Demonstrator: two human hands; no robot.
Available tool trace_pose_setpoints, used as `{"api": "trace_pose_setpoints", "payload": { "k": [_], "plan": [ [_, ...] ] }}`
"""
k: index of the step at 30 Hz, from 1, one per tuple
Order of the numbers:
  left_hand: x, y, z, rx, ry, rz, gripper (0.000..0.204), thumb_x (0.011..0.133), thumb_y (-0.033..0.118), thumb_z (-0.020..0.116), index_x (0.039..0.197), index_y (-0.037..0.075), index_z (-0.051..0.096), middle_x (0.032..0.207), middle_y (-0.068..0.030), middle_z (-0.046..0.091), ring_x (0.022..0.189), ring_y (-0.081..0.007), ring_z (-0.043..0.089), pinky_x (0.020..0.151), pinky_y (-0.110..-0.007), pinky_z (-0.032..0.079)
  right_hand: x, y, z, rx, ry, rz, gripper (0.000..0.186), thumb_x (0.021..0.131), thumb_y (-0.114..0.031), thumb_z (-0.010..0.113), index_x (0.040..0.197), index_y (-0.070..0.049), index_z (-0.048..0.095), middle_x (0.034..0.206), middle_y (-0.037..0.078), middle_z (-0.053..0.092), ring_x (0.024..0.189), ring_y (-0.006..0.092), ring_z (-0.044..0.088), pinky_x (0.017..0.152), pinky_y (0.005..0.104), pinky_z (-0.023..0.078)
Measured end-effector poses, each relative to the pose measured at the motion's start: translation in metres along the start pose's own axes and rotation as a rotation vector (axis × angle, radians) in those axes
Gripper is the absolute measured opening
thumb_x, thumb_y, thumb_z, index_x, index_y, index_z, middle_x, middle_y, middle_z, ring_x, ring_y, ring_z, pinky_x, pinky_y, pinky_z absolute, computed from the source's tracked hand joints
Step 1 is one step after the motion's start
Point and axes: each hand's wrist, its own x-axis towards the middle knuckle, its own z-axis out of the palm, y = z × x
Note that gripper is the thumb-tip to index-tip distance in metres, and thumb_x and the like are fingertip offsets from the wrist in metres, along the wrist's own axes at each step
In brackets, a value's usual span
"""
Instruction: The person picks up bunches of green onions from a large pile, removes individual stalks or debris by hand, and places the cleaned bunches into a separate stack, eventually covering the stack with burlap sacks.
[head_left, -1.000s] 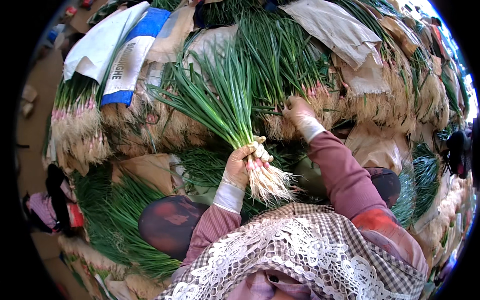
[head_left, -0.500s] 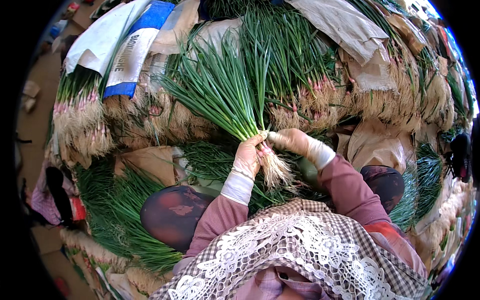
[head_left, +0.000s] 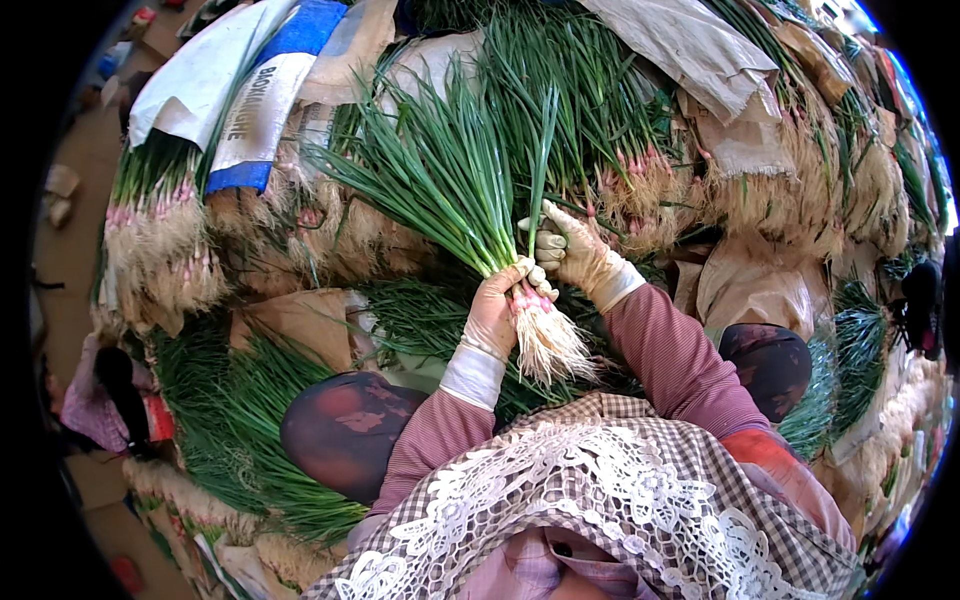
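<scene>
My gloved left hand [head_left: 503, 305] is closed round a bunch of green onions [head_left: 465, 215], with long green leaves fanning up and away, pink bulbs and pale roots hanging below the fist. My gloved right hand [head_left: 570, 255] is just to its right, beside a few upright leaves at the bunch's edge; its index finger reaches upward and the other fingers are curled. Whether those fingers grip a leaf is unclear. Behind both hands lies a long row of similar onions [head_left: 635, 175], roots toward me.
Pale sacking [head_left: 675, 60] and a blue-and-white sack [head_left: 262, 120] cover parts of the row. Loose greens [head_left: 245, 420] lie left, beside my knee [head_left: 340, 430]; brown paper [head_left: 750, 280] lies right. Dark and pink cloth items [head_left: 115, 400] are at the far left.
My right hand has left the pile, come to the bunch, then risen slightly along its leaves with fingers curled. My left hand and the bunch have shifted a little up and right.
</scene>
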Motion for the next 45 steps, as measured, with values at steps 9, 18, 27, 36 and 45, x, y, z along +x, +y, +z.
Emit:
{"api": "trace_pose_setpoints", "payload": {
  "k": [9, 18, 27, 36, 45],
  "plan": [
    [0.000, -0.010, -0.005, 0.048, 0.141, 0.035, 0.009, 0.076, 0.010, 0.045, 0.074, 0.001, 0.047, 0.062, -0.0083, 0.048, 0.055, -0.0194, 0.046, 0.060, -0.034, 0.044, -0.008, 0.027, -0.007, -1.685, 0.538, -0.182, 0.034, 0.083, -0.029, 0.039, 0.098, -0.002, 0.052, 0.096, 0.019, 0.053, 0.091, 0.0318, 0.049, 0.077, 0.0356, 0.038],
    [0.000, -0.006, -0.001, -0.025, -0.014, 0.097, 0.015, 0.078, 0.014, 0.044, 0.071, 0.002, 0.046, 0.060, -0.0096, 0.049, 0.054, -0.0223, 0.050, 0.058, -0.034, 0.045, -0.003, 0.030, -0.007, -2.096, 0.232, 0.495, 0.023, 0.071, -0.020, 0.050, 0.085, -0.004, 0.061, 0.082, 0.011, 0.060, 0.074, 0.0235, 0.059, 0.064, 0.0301, 0.045],
    [-0.002, -0.009, -0.005, 0.006, 0.167, -0.153, 0.034, 0.079, 0.012, 0.039, 0.107, -0.007, 0.040, 0.063, -0.0060, 0.049, 0.060, -0.0192, 0.050, 0.068, -0.037, 0.046, -0.008, -0.024, -0.012, -1.399, 0.393, -0.195, 0.026, 0.080, -0.023, 0.040, 0.100, -0.008, 0.049, 0.091, 0.012, 0.055, 0.081, 0.0249, 0.054, 0.074, 0.0327, 0.043],
    [-0.006, 0.015, 0.013, -0.048, -0.099, 0.104, 0.023, 0.075, 0.009, 0.045, 0.094, -0.004, 0.048, 0.092, -0.0186, 0.053, 0.093, -0.0305, 0.049, 0.084, -0.042, 0.040, -0.035, -0.060, 0.007, -1.754, 0.552, -0.034, 0.033, 0.078, -0.033, 0.045, 0.094, -0.006, 0.055, 0.094, 0.013, 0.055, 0.085, 0.0244, 0.054, 0.076, 0.0328, 0.041],
    [0.007, -0.009, 0.007, 0.272, 0.352, -0.002, 0.018, 0.079, 0.008, 0.044, 0.088, -0.005, 0.051, 0.078, -0.0137, 0.057, 0.065, -0.0197, 0.056, 0.061, -0.029, 0.049, -0.028, -0.002, -0.019, -1.617, 0.457, -0.684, 0.041, 0.081, -0.039, 0.042, 0.094, -0.002, 0.052, 0.075, 0.012, 0.058, 0.063, 0.0223, 0.055, 0.060, 0.0316, 0.042]
  ]
}}
